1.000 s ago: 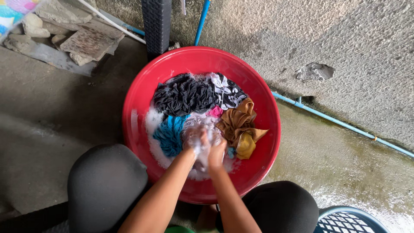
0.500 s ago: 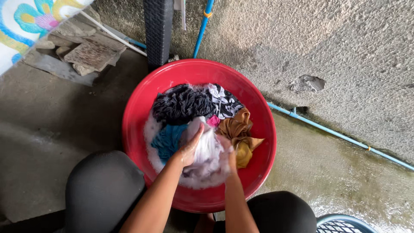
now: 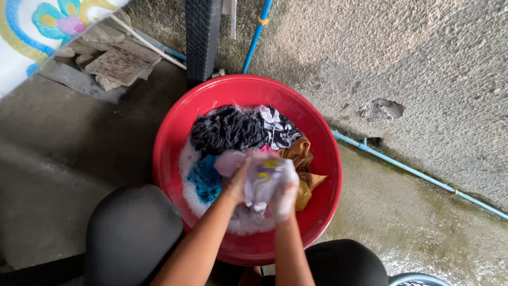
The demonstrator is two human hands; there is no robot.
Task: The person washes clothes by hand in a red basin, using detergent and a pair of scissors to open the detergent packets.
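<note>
Both hands meet over the near half of a red plastic basin (image 3: 169, 137), bunching one pale lilac garment (image 3: 262, 177) between them. The left hand (image 3: 238, 182) has its grip closed on the garment's left edge, fingers curled into the wet cloth; the right hand (image 3: 284, 197), coated in suds, is closed on its right side, so the cloth is held raised just above the soapy water (image 3: 189, 185). Just left of the grip a turquoise cloth (image 3: 203, 177) lies in the foam. Beyond the grip, toward the far rim, sit a crumpled black garment (image 3: 227, 130) and a black-and-white patterned one (image 3: 278, 130). Right of the grip, touching the lilac garment, is a brown and mustard cloth (image 3: 304, 164).
</note>
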